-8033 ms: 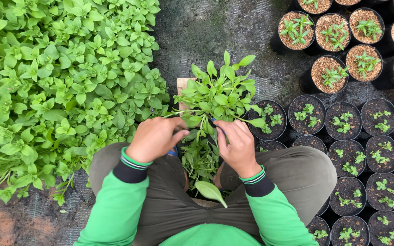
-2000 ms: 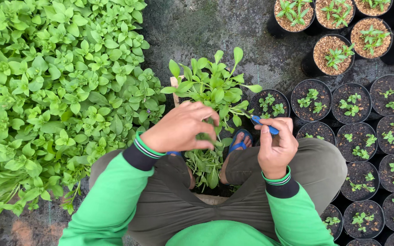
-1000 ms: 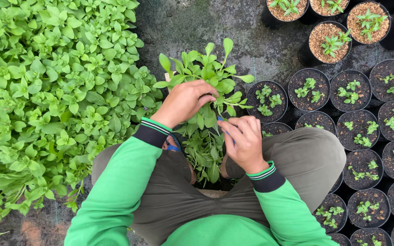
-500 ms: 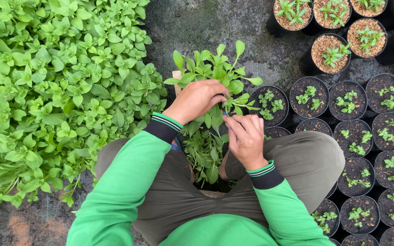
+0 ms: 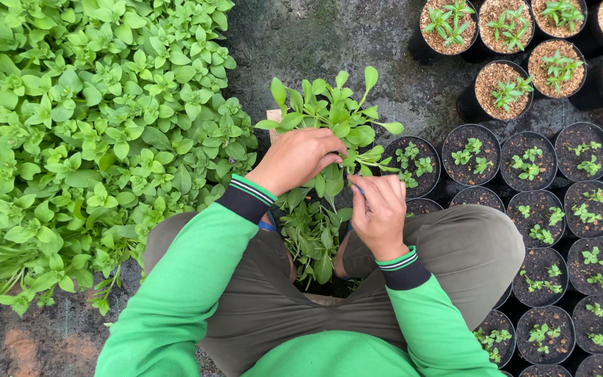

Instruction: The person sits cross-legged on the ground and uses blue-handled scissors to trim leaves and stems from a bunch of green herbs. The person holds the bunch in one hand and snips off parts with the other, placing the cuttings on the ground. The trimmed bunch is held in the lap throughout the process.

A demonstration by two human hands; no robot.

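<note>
Dark wet ground (image 5: 329, 35) lies beyond a leafy plant (image 5: 329, 119) between the knees. Left hand (image 5: 298, 159) grips its stems, fingers curled together; right hand (image 5: 378, 209) pinches a stem, beside black seedling pots (image 5: 525, 160).

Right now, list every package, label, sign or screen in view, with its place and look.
None in view. Only plants: the left hand grips a leafy green bunch, the right hand pinches a stem, with a green bed on one side and black pots on the other.
</note>
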